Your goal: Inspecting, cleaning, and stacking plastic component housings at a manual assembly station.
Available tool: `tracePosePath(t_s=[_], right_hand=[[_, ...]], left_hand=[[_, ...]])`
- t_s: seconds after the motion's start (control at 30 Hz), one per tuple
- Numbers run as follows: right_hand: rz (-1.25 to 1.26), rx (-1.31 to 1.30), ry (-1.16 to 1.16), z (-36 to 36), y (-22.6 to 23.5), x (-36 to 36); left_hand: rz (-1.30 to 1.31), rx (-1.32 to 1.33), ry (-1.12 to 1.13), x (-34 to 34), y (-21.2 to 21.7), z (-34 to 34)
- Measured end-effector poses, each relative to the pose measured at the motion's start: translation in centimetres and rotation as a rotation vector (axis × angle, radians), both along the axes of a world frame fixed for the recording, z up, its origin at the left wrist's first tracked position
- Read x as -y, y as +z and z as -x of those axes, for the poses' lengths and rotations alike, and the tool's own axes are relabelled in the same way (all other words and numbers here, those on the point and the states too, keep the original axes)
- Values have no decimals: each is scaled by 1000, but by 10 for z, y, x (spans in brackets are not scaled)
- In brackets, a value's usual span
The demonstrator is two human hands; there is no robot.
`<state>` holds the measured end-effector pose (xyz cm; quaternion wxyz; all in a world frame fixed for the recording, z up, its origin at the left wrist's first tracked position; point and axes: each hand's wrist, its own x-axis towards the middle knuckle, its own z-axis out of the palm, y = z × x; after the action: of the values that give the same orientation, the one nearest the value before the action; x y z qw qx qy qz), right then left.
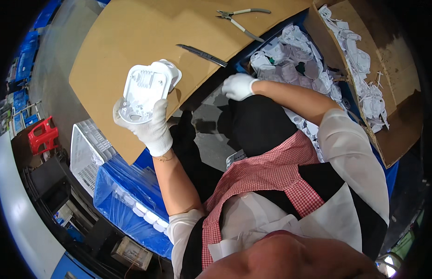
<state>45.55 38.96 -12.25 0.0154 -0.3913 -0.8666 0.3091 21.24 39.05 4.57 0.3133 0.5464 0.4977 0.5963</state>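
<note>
My left hand (148, 125), in a white glove, grips the lower end of a white moulded plastic housing (145, 90) and holds it up over the brown table. The housing is shallow and rounded, with raised ribs and a hole near its lower end. Another rounded white plastic piece (176, 74) shows behind its upper right; whether the two are joined I cannot tell. My right hand (239, 87), also gloved in white, is closed near the table edge above my knee. Its fingertips are hidden, so anything in them cannot be made out.
On the table (127, 32) lie side cutters (232, 15) and a dark knife-like tool (202, 54). At right stand a bin of white plastic parts (290, 58) and a cardboard box (385, 60) holding more. A blue-lined crate (118, 181), white basket (83, 156) and red stool (43, 136) are at left.
</note>
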Motion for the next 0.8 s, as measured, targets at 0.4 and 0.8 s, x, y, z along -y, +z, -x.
tracePosePath(t_s=[0.4, 0.8], right_hand=[[-323, 188, -507, 54, -185, -40], [-247, -95, -296, 121, -275, -48]], left_hand=[[107, -29, 69, 21, -12, 32], [236, 3, 282, 64, -27, 89]])
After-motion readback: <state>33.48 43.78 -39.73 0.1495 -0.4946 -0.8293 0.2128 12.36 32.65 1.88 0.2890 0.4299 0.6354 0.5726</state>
